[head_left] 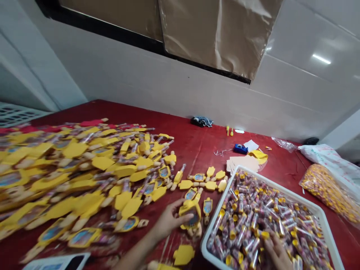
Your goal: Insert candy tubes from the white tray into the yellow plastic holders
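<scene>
My left hand (170, 221) pinches a yellow paddle-shaped toy (191, 212) with a dark picture panel, left of the white tray. Down in the white tray (206, 245), my right hand (277, 251) has its fingers at a small clear tube with a yellow cap (263, 234). Many similar tubes (242, 202) with purple and pink contents fill the tray. Several yellow toys (208, 207) lie on the red table around my left hand. A large heap of yellow toys (102, 162) spreads over the left side.
Beyond the tray lie paper cards (243, 164), a blue tape dispenser (240, 149) and a yellow piece (258, 155). A clear bag of yellow-capped pieces (330, 191) rests at right. Dark cloth (201, 121) lies near the wall. A white device (57, 262) is at lower left.
</scene>
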